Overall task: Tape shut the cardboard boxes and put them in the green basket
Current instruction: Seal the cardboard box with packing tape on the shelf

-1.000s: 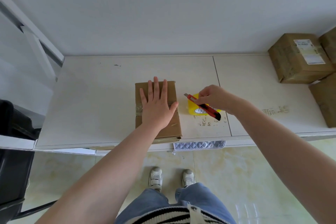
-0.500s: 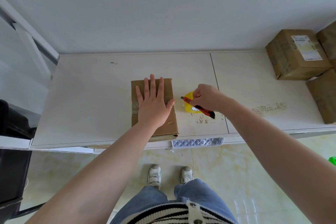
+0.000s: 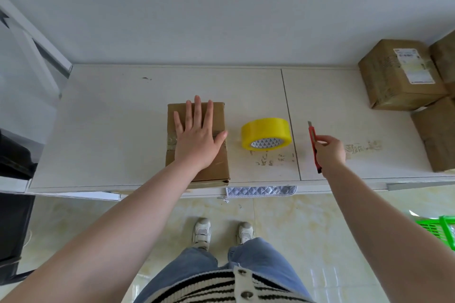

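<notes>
At the worktop's (image 3: 103, 130) front edge, the left hand (image 3: 197, 138) presses the box (image 3: 216, 165) flat, fingers spread over its tape strip. The right hand (image 3: 330, 152) grips the knife (image 3: 312, 135), just beyond the tape roll (image 3: 266, 133). Taping looks done; next, drop the knife and carry the box to the basket (image 3: 440, 229), low right. More boxes (image 3: 398, 74) wait at the back right corner.

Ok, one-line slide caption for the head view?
Left hand flat on taped cardboard box; right hand holds red utility knife beside yellow tape roll.
</notes>
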### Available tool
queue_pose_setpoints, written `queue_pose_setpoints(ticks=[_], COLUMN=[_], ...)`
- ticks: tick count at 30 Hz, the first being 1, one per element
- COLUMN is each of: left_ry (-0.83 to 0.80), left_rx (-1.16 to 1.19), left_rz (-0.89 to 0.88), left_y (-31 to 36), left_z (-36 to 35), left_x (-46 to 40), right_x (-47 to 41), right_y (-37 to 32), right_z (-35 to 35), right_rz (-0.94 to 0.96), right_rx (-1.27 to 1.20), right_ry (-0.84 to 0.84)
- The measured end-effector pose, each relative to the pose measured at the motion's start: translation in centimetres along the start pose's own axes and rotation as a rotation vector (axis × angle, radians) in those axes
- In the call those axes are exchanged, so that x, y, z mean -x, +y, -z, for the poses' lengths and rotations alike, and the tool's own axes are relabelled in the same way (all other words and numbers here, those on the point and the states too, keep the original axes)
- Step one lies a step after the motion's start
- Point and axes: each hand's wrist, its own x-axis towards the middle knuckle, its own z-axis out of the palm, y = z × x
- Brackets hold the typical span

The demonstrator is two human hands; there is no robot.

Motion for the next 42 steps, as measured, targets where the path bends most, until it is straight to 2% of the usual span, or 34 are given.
queue_pose_setpoints(ticks=[3,5,7,9,10,13,15,18,22,28,31,33,34,36,38,40,42], left_ry=[-0.010,-0.008,-0.001,0.005,0.005,0.020,0.027,0.038,0.042,0.044,0.004,0.050,0.103,0.151,0.074,0.032,0.081], left_rx=[0.000,-0.004,-0.014,-0.009,-0.004,-0.001,0.006,0.014,0.012,-0.013,-0.032,0.023,0.125,0.499,0.822,1.017,1.145], left_rz=[0.001,0.000,0.003,0.004,0.004,-0.002,-0.004,-0.008,-0.011,-0.015,-0.012,-0.039,-0.075,-0.154,-0.181,-0.123,-0.041], left_y=[0.1,0.2,0.1,0.1,0.1,0.0,0.0,-0.1,-0.1,-0.2,0.0,0.2,0.5,1.6,3.5,5.5,6.5], left_z=[0.1,0.1,0.1,0.1,0.1,0.0,0.1,0.0,-0.1,-0.1,0.5,1.6,2.4,4.2,6.0,7.4,8.4], left_x=[0.0,0.1,0.2,0.2,0.2,0.2,0.1,0.2,0.2,0.3,0.5,0.8,1.1,1.7,2.6,3.2,3.3], right_x=[-0.5,0.0,1.5,3.3,4.1,5.3,5.3,5.2,5.5,7.1,8.1,8.8,9.2,10.6,12.3,14.2,15.8], right_y=[-1.1,-4.7,-9.6,-13.6,-14.9,-16.4,-16.6,-16.6,-15.8,-12.5,-10.3,-9.2,-9.0,-9.0,-9.5,-10.3,-11.0], right_z=[-0.3,-0.8,-1.8,-3.3,-4.2,-6.2,-6.7,-6.7,-6.3,-3.4,-1.7,-0.8,-0.4,0.0,0.0,0.1,0.1], right_rz=[0.044,0.284,0.609,0.830,0.869,0.721,0.662,0.674,0.668,0.572,0.493,0.431,0.402,0.371,0.393,0.413,0.406], right_rx=[0.204,0.143,0.136,0.381,0.542,0.862,0.948,0.948,0.823,0.449,0.226,0.026,-0.066,-0.211,-0.312,-0.389,-0.470], right_ry=[0.078,0.038,-0.192,-0.452,-0.572,-0.818,-0.857,-0.810,-0.778,-0.774,-0.640,-0.499,-0.447,-0.397,-0.385,-0.371,-0.360])
